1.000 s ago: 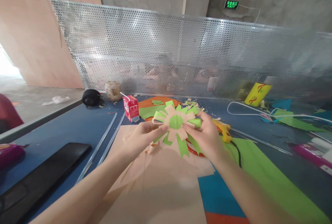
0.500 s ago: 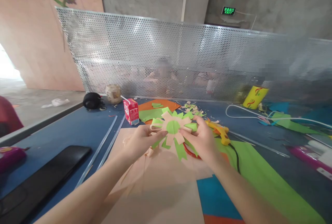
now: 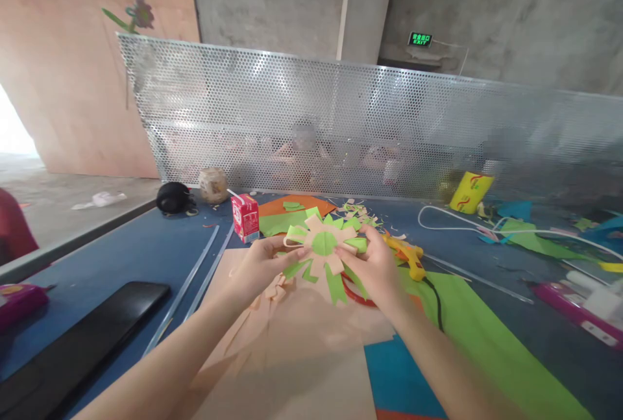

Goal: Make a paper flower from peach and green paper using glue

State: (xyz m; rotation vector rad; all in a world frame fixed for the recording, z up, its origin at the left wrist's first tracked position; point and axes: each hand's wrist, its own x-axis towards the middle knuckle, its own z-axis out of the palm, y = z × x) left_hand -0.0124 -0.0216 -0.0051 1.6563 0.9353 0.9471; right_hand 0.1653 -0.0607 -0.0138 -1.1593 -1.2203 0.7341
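A paper flower (image 3: 324, 244) with a round green centre, peach petals and green strips behind them is held up above the table. My left hand (image 3: 265, 264) pinches its left side, thumb on the front near the centre. On the opposite side my right hand (image 3: 374, 264) grips it the same way, its thumb beside the green disc. Below lies a peach paper sheet (image 3: 302, 361) with loose peach strips on it. Partly hidden behind my right hand is a red curved handle (image 3: 357, 293). A yellow glue gun (image 3: 409, 256) rests just right of that hand.
A black phone (image 3: 87, 342) and clear glue sticks (image 3: 187, 284) lie at left. Behind stand a red drink carton (image 3: 244, 217), a jar (image 3: 213, 185) and a perforated metal screen (image 3: 243, 115). Green paper (image 3: 491, 335), a white cable (image 3: 467, 230) and a yellow roll (image 3: 471, 192) are at right.
The view has tilted up slightly, so the scene sits a little lower. Both hands keep hold of the paper flower, which looks nearly unchanged.
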